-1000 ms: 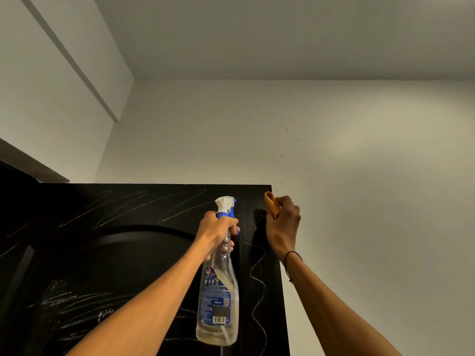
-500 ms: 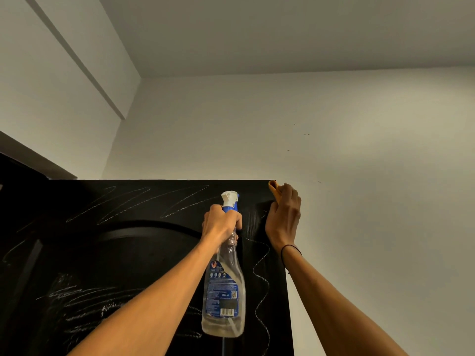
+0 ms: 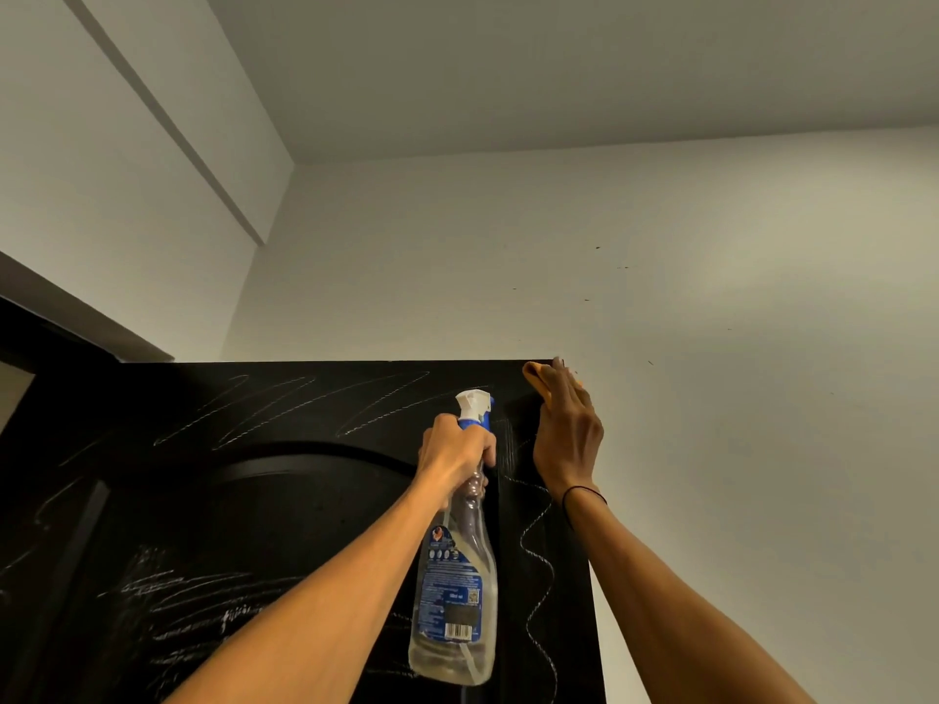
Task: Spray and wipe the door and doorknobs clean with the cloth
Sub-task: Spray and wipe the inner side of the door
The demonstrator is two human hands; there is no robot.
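Fingers [image 3: 564, 393] of the right hand [image 3: 566, 439] lie straight and together, pressing the orange cloth [image 3: 534, 377] flat against the top right corner of the black door [image 3: 305, 500]. The left hand [image 3: 455, 447] has its fingers curled round the neck of the spray bottle [image 3: 455, 591], which hangs upright before the door's chalk-scribbled face, just left of the right hand.

Pale walls and ceiling up above

A plain off-white wall [image 3: 711, 307] fills the right side, flecked with a few small dark specks [image 3: 597, 247]. Over it sits the flat grey-white ceiling [image 3: 559, 68]. On the left, a white side wall [image 3: 127, 221] carries a stepped ledge [image 3: 167, 119] running diagonally, meeting the other wall at the corner.
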